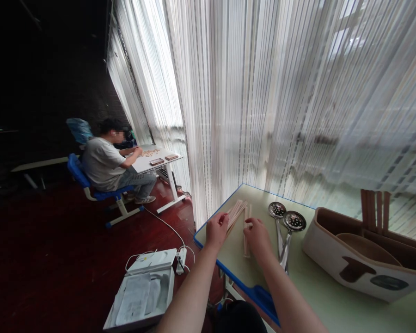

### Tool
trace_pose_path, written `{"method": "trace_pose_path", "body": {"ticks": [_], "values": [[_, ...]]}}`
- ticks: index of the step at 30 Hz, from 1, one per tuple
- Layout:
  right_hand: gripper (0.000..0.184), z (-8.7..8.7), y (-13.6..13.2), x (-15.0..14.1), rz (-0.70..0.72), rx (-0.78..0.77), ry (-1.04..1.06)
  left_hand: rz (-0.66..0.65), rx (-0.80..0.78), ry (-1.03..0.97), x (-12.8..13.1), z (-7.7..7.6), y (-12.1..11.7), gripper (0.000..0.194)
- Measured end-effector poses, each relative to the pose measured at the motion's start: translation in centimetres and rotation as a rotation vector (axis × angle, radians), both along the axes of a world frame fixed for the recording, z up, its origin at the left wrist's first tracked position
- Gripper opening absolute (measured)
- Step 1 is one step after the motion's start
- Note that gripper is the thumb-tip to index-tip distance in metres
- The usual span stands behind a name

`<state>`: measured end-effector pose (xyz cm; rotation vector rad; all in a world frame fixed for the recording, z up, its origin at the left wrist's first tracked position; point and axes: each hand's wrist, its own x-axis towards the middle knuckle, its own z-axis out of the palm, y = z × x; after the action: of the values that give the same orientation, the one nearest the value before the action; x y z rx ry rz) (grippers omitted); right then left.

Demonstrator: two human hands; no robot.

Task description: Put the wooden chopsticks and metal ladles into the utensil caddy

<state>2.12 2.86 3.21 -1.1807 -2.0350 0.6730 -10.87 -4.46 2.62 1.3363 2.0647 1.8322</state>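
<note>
My left hand (217, 233) is closed on a bundle of pale wooden chopsticks (236, 213), which slants toward the back of the table. A few more chopsticks (247, 249) lie to the right, pointing away from me. My right hand (259, 237) is over these, with its thumb and fingers closed about them; part of them is hidden under the hand. Right of my right hand lie two shiny metal slotted ladles (294, 221) (277, 210), their handles toward me and close together.
A white and brown divided holder (353, 273) with brown upright slats (374, 210) stands at the right of the blue-edged table (308, 296). Left on the floor are an open white box (142, 296) and a power strip (181, 260). A person (104, 159) sits at another table.
</note>
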Motion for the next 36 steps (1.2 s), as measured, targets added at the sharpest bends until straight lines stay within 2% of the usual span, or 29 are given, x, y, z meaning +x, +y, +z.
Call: {"method": "trace_pose_path", "body": {"ticks": [3,8,10,13,16,19,22,24,29,33,36], "values": [[0.029,0.2,0.2,0.8,-0.021,-0.091,0.099,0.004,0.051,-0.128,-0.2,0.3,0.5,0.025],[0.025,1.5,0.0,2.2,0.049,-0.304,0.376,0.051,0.134,-0.435,-0.3,1.3,2.4,0.029],[0.021,2.1,-0.1,2.6,0.093,-0.34,0.488,-0.041,0.138,-0.576,0.2,2.2,3.3,0.032],[0.022,3.1,-0.4,3.0,0.157,-0.369,0.639,-0.277,0.134,-0.707,1.5,4.2,4.5,0.035],[0.024,4.1,-0.5,3.5,0.221,-0.369,0.73,-0.463,0.145,-0.712,3.1,7.0,5.3,0.036],[0.026,5.3,0.0,4.5,0.234,-0.307,0.778,-0.56,0.144,-0.631,4.8,10.0,5.9,0.035],[0.028,7.1,1.1,6.4,0.193,-0.203,0.744,-0.644,0.125,-0.549,6.8,12.8,6.8,0.034],[0.023,8.6,1.9,8.1,0.173,-0.122,0.663,-0.689,0.134,-0.5,8.3,14.4,7.4,0.034],[0.013,13.1,3.0,12.7,0.1,0.092,0.445,-0.77,0.239,-0.425,12.4,17.5,9.4,0.033],[0.011,15.8,3.7,15.6,-0.007,0.234,0.27,-0.799,0.36,-0.376,15.2,18.8,11.0,0.032],[0.01,16.5,4.5,17.1,-0.084,0.282,0.114,-0.825,0.354,-0.307,16.8,18.7,12.1,0.027]]}}
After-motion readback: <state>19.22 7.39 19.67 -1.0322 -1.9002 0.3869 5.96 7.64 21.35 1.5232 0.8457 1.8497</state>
